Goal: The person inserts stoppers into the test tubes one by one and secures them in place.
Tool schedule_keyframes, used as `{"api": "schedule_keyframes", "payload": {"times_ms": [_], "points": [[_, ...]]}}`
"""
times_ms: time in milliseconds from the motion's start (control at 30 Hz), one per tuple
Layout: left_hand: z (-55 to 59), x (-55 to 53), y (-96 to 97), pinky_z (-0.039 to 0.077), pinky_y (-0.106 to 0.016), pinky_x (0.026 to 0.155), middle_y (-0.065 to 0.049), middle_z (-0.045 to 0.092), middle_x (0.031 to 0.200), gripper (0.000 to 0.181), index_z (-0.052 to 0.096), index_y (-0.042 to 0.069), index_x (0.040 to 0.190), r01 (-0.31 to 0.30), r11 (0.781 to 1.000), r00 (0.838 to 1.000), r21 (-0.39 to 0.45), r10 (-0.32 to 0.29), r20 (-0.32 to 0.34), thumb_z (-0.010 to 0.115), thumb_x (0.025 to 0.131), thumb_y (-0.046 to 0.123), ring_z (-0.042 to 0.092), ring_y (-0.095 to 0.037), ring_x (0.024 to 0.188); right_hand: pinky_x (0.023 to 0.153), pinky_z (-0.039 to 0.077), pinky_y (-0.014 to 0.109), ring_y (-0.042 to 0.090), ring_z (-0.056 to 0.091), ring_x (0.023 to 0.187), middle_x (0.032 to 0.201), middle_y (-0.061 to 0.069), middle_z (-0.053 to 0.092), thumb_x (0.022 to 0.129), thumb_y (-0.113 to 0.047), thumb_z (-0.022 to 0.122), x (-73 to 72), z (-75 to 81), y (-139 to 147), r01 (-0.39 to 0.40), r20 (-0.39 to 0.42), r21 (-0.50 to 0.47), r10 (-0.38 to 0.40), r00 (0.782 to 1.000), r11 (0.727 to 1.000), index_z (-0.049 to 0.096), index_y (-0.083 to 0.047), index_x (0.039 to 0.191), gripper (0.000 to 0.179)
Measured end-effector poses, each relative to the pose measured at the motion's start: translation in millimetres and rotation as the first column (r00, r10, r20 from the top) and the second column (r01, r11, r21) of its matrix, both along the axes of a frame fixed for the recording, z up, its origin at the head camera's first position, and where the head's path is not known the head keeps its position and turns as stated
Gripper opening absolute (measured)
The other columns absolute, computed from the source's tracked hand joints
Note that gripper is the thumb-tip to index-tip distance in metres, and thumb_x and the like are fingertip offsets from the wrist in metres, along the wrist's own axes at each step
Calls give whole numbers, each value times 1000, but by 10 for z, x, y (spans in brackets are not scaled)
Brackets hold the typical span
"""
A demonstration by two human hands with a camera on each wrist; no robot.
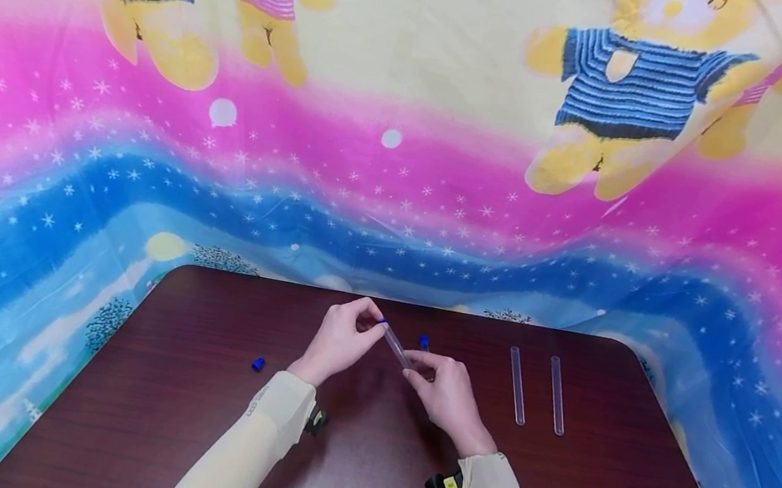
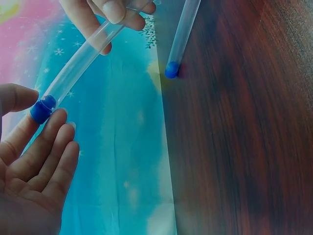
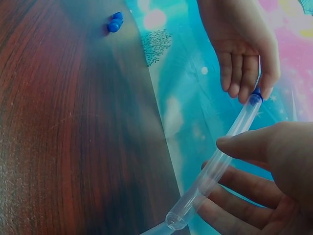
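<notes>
Above the table, a clear test tube point(image 1: 397, 345) is held tilted between the two hands. My left hand point(image 1: 339, 339) pinches the blue cap point(image 2: 43, 109) at the tube's upper end between thumb and finger, its other fingers extended. Further down, my right hand point(image 1: 447, 396) grips the tube body point(image 3: 237, 129) with thumb and fingers, and the rounded bottom pokes out past them in the right wrist view. Behind the right hand lies another tube point(image 2: 183, 36) with a blue cap point(image 1: 424, 342) on its end, partly hidden in the head view.
Two clear tubes without caps, a nearer-in one point(image 1: 517, 386) and an outer one point(image 1: 557, 395), lie on the right of the dark wooden table point(image 1: 181, 432). A loose blue cap point(image 1: 258, 363) sits on the left. A patterned cloth point(image 1: 383, 192) hangs behind the table edge.
</notes>
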State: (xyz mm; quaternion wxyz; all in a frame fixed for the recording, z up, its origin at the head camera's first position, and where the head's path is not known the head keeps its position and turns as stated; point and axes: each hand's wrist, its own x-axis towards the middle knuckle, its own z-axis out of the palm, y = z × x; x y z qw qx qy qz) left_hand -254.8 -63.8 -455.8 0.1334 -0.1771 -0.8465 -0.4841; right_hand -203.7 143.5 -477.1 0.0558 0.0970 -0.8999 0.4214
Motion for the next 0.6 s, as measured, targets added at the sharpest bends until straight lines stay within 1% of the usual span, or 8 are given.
{"api": "schedule_keyframes", "payload": {"times_ms": [100,233,433,600], "points": [[-15,3,10,55,-32,74,10,69,82,8,69,16,93,8,1000,1000,9,-8,18,76,91,19,64,-8,74,60,55,31,11,66,76,95,-7,73,91,-12,79,1,-2,-4,-4,-2,0,4,1000,1000,77,-21,118,29],[-14,7,28,56,-31,75,6,70,86,11,68,12,96,29,999,999,29,-30,18,77,91,16,65,-8,77,72,58,31,9,68,81,93,-8,72,92,-13,78,-3,-4,-5,-16,-36,8,16,999,1000,76,-19,120,28],[17,28,54,56,-30,75,6,71,86,16,66,11,101,47,997,998,60,-49,30,77,91,14,67,-8,79,77,59,35,8,68,83,94,-8,72,93,-13,77,-10,9,-15,-21,-75,14,22,997,1000,75,-17,121,29],[24,52,90,57,-28,75,5,72,85,21,64,6,105,56,995,998,86,-59,27,77,91,13,68,-7,79,78,59,41,11,69,84,96,-6,72,93,-13,77,1,37,-21,-28,-96,10,29,995,1000,75,-16,123,30]]}}
